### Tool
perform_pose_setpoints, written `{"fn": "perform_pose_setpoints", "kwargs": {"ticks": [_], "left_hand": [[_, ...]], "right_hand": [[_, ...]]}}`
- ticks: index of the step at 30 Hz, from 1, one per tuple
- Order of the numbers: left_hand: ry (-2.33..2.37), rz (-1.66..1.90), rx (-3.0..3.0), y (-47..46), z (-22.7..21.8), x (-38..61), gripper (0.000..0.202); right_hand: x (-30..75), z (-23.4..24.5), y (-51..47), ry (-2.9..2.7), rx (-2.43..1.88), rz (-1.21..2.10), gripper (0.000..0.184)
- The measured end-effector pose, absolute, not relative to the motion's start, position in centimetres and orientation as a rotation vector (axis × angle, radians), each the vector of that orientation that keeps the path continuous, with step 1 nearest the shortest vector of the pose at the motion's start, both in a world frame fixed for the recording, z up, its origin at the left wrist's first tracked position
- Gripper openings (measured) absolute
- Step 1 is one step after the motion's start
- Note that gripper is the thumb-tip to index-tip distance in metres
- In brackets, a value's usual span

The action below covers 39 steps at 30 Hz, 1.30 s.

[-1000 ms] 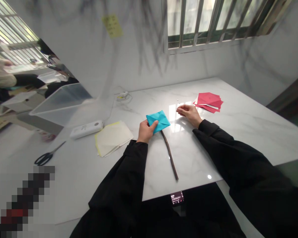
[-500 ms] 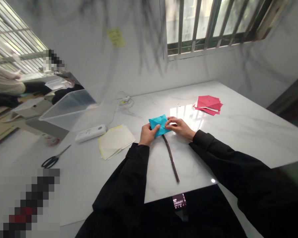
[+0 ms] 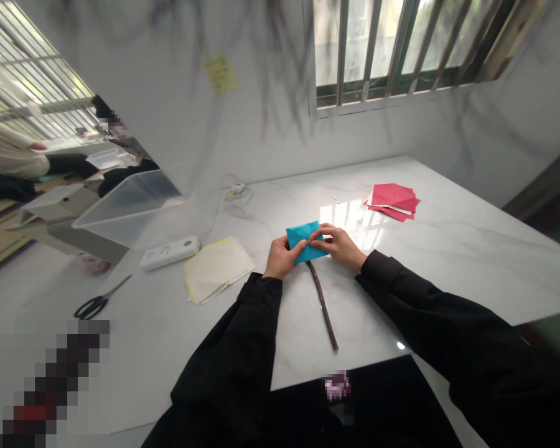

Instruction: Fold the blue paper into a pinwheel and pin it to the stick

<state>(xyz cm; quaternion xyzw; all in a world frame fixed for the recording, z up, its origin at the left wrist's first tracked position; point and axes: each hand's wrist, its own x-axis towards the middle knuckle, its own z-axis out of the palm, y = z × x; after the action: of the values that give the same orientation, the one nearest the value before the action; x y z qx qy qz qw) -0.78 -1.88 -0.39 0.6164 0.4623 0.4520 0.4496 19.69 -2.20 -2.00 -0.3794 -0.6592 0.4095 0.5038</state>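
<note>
Nothing legible anywhere: scribbles on the yellow sticky note (image 3: 220,73) on the wall too blurred to read.

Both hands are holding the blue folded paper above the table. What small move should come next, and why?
Probably press the fold flat: the left hand and right hand both pinch the blue folded paper, with fingertips meeting at its middle.

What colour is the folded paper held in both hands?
Turquoise blue folded paper, clearest in the head view.
</note>
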Motion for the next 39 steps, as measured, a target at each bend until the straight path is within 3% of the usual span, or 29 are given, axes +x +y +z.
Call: {"fn": "perform_pose_setpoints", "kwargs": {"ticks": [8,27,39], "left_hand": [[1.134,1.122,1.51,-1.92,-0.3,-0.75,0.053],[1.101,1.14,1.482,-2.06,-0.16,-0.17,0.055],[1.049,1.077,1.463,-1.89,-0.12,-0.49,0.067]], "right_hand": [[19.65,-1.43,-2.68,-1.589,-0.953,0.959,0.037],[19.69,-1.19,-2.79,-1.639,-1.065,0.852,0.026],[19.35,-1.47,-2.81,-1.617,-1.132,0.828,0.028]]}}
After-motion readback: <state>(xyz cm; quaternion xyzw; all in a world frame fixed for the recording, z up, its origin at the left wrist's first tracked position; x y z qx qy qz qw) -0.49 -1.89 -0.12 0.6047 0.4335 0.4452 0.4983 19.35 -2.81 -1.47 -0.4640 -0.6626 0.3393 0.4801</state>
